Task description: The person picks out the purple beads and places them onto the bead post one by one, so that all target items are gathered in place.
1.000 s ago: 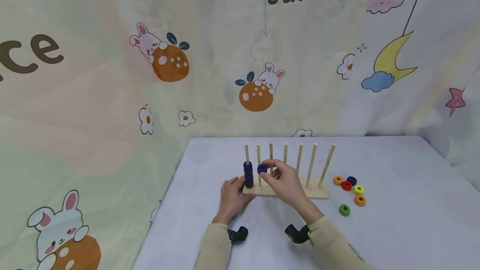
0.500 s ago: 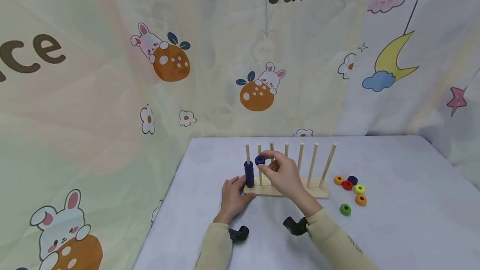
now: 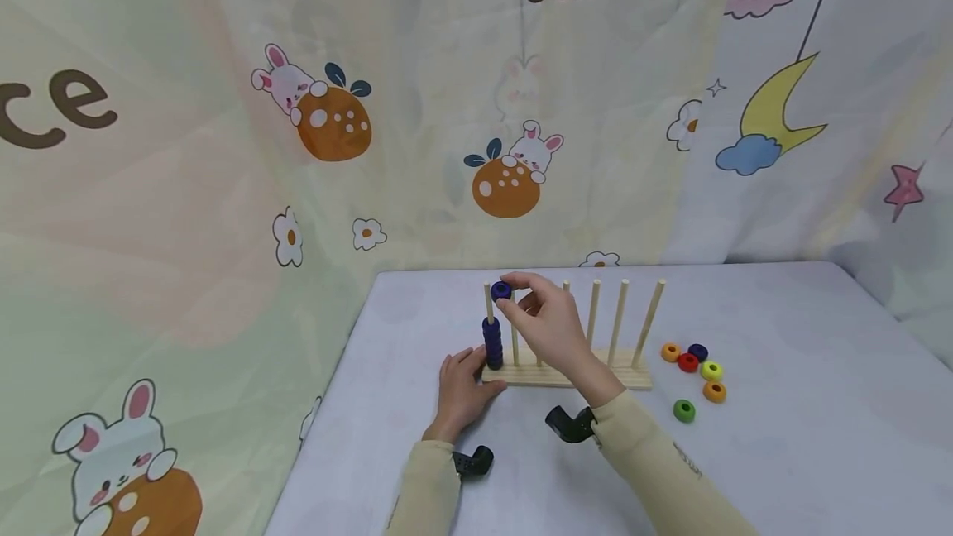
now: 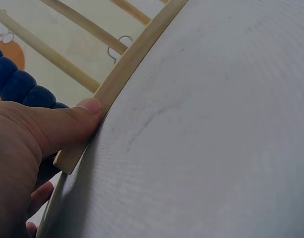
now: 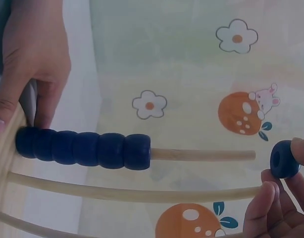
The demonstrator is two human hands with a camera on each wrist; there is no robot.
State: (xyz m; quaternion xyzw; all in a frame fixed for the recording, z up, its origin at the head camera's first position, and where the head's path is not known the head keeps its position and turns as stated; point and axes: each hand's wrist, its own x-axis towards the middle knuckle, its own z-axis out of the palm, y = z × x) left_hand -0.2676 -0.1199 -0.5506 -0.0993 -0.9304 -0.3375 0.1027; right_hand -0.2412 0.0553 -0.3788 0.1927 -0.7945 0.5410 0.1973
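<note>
My right hand (image 3: 549, 323) pinches a dark blue bead (image 5: 288, 159) between thumb and fingers. The bead is just off the tip of the leftmost peg (image 5: 206, 155), apart from it, in the right wrist view. Lower on that peg sits a stack of several blue beads (image 3: 493, 344). The peg belongs to a wooden peg rack (image 3: 521, 377) with a row of upright pegs, the others bare where they show. My left hand (image 3: 459, 397) grips the left end of the rack's base, its thumb (image 4: 87, 111) on the front edge and its fingers partly hidden behind.
On the white table (image 3: 811, 437), right of the rack, lie loose beads: orange (image 3: 715, 398), red (image 3: 688, 367), yellow (image 3: 711, 376), green (image 3: 684, 418) and dark blue (image 3: 698, 356) among them. A printed cloth (image 3: 417, 89) hangs behind the table.
My right hand has raised the blue bead and carried it left, from in front of the second peg to the top of the leftmost one. My left hand stays on the rack.
</note>
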